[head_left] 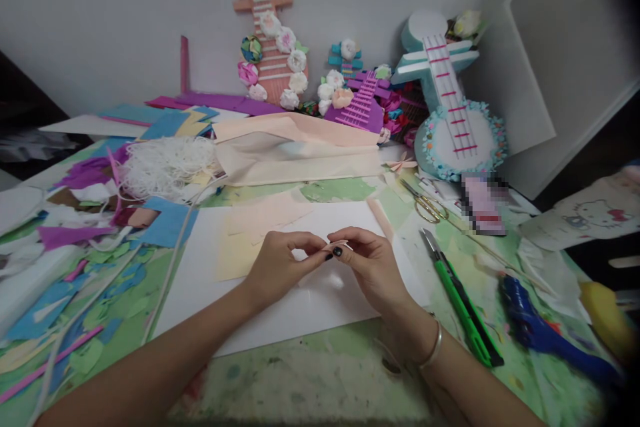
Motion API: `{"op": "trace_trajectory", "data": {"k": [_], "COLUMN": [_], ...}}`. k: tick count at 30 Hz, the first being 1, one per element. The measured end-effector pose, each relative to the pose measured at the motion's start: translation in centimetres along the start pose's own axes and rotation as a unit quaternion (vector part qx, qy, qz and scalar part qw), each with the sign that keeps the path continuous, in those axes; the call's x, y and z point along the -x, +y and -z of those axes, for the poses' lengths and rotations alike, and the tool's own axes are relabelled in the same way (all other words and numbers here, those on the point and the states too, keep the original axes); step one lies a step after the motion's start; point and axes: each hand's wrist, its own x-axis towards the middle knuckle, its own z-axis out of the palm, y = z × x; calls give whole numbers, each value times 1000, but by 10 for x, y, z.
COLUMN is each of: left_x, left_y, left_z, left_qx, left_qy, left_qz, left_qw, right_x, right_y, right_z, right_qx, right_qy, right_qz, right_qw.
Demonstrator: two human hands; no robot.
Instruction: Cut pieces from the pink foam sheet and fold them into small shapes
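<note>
Both hands meet above a white sheet at the middle of the table. My left hand pinches one side of a small pale pink paper piece. The other side of that piece is between the thumb and fingers of my right hand, which has dark nails and a bracelet at the wrist. Pale yellow and peach papers lie on the sheet, left of and behind my left hand.
On the right lie a green cutter, scissors and a blue glue gun. White string and coloured scraps cover the left. Paper-flower-decorated instrument shapes lean along the wall. A rolled peach sheet lies behind.
</note>
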Motion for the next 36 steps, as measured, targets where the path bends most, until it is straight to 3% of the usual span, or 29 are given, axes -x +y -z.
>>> {"op": "trace_trajectory", "data": {"k": [11, 17, 20, 24, 30, 36], "left_x": [0, 0, 0, 0, 1, 2], "left_y": [-1, -3, -4, -3, 0, -1], "left_z": [0, 0, -1, -1, 0, -1], "left_qx": [28, 43, 34, 15, -22, -36], "left_qy": [-11, -15, -12, -14, -19, -4], "left_qz": [18, 28, 26, 18, -21, -80], "left_qw": [999, 999, 999, 1000, 999, 996], "right_x": [1, 1, 0, 0, -1, -2], "right_y": [-2, -7, -8, -6, -4, -9], "right_z": [-1, -1, 1, 2, 4, 9], "right_qx": [39, 122, 149, 155, 128, 187], "right_qy": [16, 9, -1, 4, 6, -25], "right_qz": [-2, 121, 148, 142, 62, 99], "right_qw": [999, 985, 978, 978, 990, 977]}}
